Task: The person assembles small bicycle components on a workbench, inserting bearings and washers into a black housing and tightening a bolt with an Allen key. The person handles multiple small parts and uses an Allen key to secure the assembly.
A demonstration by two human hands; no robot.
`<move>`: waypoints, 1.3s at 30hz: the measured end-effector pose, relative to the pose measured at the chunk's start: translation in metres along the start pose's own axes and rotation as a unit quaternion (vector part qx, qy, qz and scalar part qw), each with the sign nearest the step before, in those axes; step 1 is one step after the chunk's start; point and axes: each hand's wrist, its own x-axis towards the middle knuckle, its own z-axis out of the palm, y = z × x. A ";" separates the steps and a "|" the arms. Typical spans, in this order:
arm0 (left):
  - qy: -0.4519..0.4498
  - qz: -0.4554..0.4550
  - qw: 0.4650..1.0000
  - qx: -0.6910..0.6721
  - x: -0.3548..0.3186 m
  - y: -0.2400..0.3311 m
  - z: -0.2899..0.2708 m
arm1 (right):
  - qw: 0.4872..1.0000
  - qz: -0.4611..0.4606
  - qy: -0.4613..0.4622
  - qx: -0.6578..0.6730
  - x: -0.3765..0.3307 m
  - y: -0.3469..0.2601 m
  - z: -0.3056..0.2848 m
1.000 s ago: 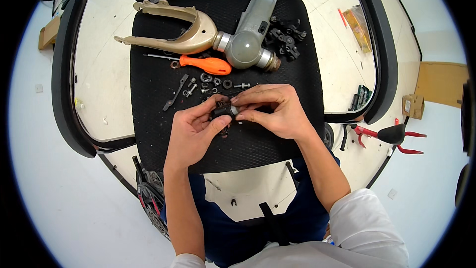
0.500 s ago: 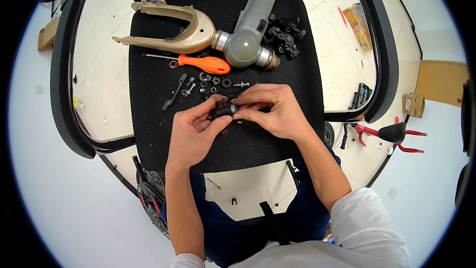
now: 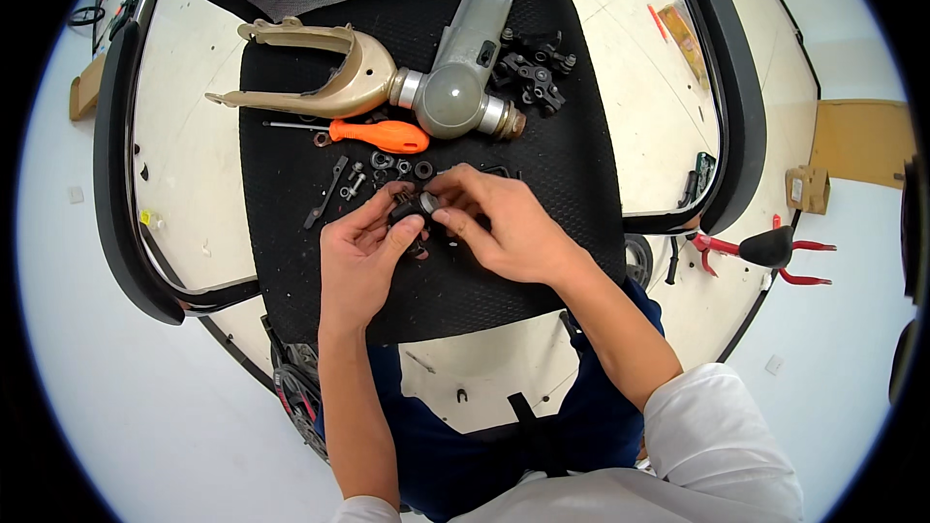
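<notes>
Over the front of the black chair seat [image 3: 494, 305], my left hand [image 3: 354, 257] pinches a small black cylindrical part [image 3: 405, 211] with a silver ring at its end. Its exact kind is not clear. My right hand [image 3: 504, 228] has its thumb and fingers closed on the silver end of the same part. Small rusty metal pieces show beside it, partly hidden by the left fingers. Just beyond the hands lie loose nuts and bolts [image 3: 356, 182], a dark flat metal bar [image 3: 326, 194] and an orange-handled screwdriver [image 3: 387, 138].
A beige fork [image 3: 373, 63] joined to a grey frame tube [image 3: 450, 97] lies across the seat's back half, black clamp-like parts [image 3: 533, 77] to its right. Armrests [image 3: 126, 165] [image 3: 727, 107] rise on both sides. A red-armed object [image 3: 712, 244] stands on the floor at right.
The seat and everything on it have shifted slightly left in view. The black part has turned in my fingers, showing more of its silver end.
</notes>
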 end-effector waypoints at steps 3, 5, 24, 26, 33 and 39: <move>-0.007 -0.009 1.000 -0.019 0.001 -0.001 -0.001 | 0.995 -0.041 0.013 -0.095 -0.002 -0.004 0.004; -0.013 -0.033 0.999 -0.026 0.000 0.000 -0.004 | 0.991 -0.048 0.009 -0.128 -0.002 -0.005 0.007; -0.018 0.045 0.998 0.032 -0.003 -0.001 0.008 | 0.992 -0.008 0.086 -0.088 0.001 -0.003 0.010; 0.002 0.061 0.996 0.059 -0.003 -0.002 0.009 | 0.992 0.017 0.058 -0.110 0.003 -0.003 0.011; 0.002 0.058 0.995 0.076 -0.002 0.001 0.006 | 0.993 0.005 0.063 -0.095 0.002 -0.005 0.009; 0.000 0.022 0.999 0.035 -0.004 0.002 0.006 | 0.995 0.038 0.018 -0.085 0.005 -0.001 0.011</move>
